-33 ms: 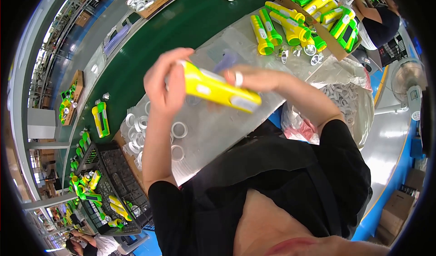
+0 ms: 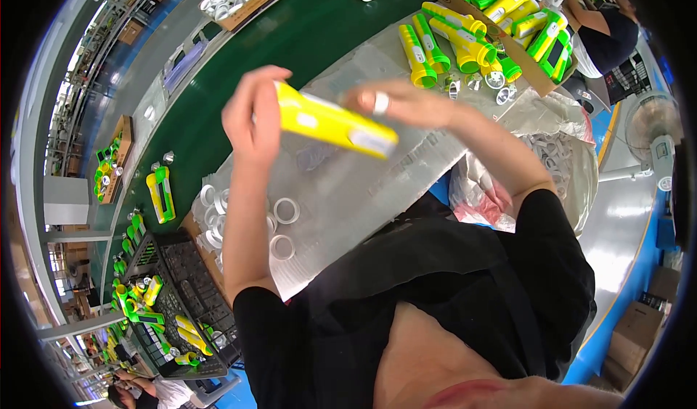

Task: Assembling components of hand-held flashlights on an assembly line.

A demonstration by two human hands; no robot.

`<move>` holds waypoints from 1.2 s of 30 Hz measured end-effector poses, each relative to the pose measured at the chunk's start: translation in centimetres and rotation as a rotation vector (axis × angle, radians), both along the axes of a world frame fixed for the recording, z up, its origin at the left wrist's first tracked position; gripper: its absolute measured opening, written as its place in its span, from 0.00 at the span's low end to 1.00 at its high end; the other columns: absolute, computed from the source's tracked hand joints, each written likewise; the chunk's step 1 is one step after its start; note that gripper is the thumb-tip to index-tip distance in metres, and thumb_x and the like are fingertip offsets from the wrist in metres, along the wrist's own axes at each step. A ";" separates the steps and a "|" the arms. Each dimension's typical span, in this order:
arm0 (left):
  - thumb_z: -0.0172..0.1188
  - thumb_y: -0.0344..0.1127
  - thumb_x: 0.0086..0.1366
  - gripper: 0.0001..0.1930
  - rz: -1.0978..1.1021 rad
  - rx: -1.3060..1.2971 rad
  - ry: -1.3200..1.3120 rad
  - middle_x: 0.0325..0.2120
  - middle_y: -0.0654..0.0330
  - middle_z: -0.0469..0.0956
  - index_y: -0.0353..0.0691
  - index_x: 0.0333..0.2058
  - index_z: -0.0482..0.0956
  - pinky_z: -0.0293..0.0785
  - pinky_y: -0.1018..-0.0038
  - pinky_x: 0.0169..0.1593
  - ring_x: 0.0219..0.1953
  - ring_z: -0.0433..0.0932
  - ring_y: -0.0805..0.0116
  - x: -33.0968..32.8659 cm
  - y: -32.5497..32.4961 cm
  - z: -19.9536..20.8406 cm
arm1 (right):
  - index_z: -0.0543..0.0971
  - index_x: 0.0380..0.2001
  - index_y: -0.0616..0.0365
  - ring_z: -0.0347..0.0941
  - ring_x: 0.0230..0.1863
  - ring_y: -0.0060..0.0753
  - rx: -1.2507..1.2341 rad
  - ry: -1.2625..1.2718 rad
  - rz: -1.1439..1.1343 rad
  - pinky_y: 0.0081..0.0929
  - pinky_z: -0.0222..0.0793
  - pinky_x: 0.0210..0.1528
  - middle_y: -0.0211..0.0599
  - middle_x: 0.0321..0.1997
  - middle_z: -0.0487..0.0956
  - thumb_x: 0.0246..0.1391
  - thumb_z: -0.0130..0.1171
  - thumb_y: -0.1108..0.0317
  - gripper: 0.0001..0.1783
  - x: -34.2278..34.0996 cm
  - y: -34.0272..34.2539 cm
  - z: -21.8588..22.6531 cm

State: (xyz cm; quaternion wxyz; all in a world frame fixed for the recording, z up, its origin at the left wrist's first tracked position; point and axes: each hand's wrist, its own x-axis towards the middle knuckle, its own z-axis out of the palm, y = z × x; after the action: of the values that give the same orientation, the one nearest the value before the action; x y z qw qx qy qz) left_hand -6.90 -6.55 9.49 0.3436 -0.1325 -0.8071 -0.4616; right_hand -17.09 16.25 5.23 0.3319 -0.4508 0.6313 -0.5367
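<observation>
My left hand is closed around one end of a yellow flashlight with pale patches along its side. The flashlight is held tilted above the work surface, its other end pointing right and toward me. My right hand, with a white band on one finger, hovers just above and beyond the flashlight, apart from it. Its fingers look stretched out, though motion blurs their tips. White rings lie on the translucent sheet near my left forearm.
An open carton of yellow and green flashlights stands at the far right, with loose ones beside it. On the left are a black crate and a flashlight on the green belt. A bag of white rings sits right; a person is beyond.
My left hand and the flashlight have shifted slightly left and away from me. My right hand has come off the flashlight, leaving a gap between them.
</observation>
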 end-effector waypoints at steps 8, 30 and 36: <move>0.63 0.49 0.58 0.21 0.680 -0.474 -0.131 0.40 0.50 0.76 0.40 0.42 0.74 0.76 0.60 0.41 0.38 0.78 0.50 -15.1 -9.4 -9.5 | 0.75 0.51 0.45 0.60 0.64 0.46 0.281 1.327 0.069 0.43 0.56 0.65 0.34 0.59 0.71 0.33 0.65 0.79 0.36 -13.5 6.3 -4.4; 0.59 0.44 0.61 0.21 -0.076 -0.772 -0.384 0.49 0.61 0.74 0.44 0.51 0.75 0.66 0.59 0.53 0.53 0.71 0.61 -12.6 8.3 -13.3 | 0.62 0.57 0.61 0.75 0.46 0.32 -0.575 0.014 -0.661 0.30 0.70 0.51 0.42 0.50 0.75 0.43 0.56 0.63 0.35 -2.9 9.2 -0.6; 0.45 0.58 0.70 0.34 -0.376 0.675 -0.516 0.56 0.49 0.69 0.33 0.61 0.62 0.70 0.64 0.55 0.54 0.72 0.61 -3.7 9.4 -7.1 | 0.66 0.52 0.61 0.74 0.33 0.25 -0.329 -0.205 -0.581 0.24 0.71 0.40 0.37 0.43 0.76 0.53 0.61 0.65 0.25 2.2 5.3 -3.3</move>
State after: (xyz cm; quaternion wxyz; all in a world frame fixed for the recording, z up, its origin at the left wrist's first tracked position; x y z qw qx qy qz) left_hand -10.58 2.84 2.35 0.0656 -0.0381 -0.6326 -0.7708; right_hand -14.94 21.52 1.97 0.1498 -0.2433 0.6017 -0.7459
